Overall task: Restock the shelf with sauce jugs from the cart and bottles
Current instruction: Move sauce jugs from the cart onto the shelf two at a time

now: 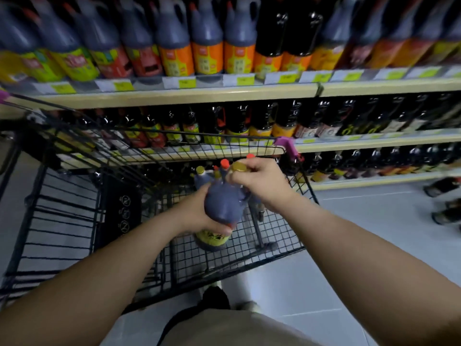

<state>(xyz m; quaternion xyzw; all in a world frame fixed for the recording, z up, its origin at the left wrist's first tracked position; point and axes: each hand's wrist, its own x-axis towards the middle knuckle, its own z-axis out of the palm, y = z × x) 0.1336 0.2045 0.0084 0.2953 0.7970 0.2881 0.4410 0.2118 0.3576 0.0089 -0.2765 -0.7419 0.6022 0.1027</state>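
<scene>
Just above the black wire shopping cart (274, 236), a dark sauce jug with a gold cap and yellow-green label (223, 206) is held in both hands. The left hand (199, 213) wraps its fingers around the jug's lower body. The right hand (262, 181) curls tightly around its top, by the cap. More red- and gold-capped jugs (200, 172) stand inside the cart's far corner. Beyond, the beige shelf (174, 96) carries rows of orange-labelled jugs (207, 41).
</scene>
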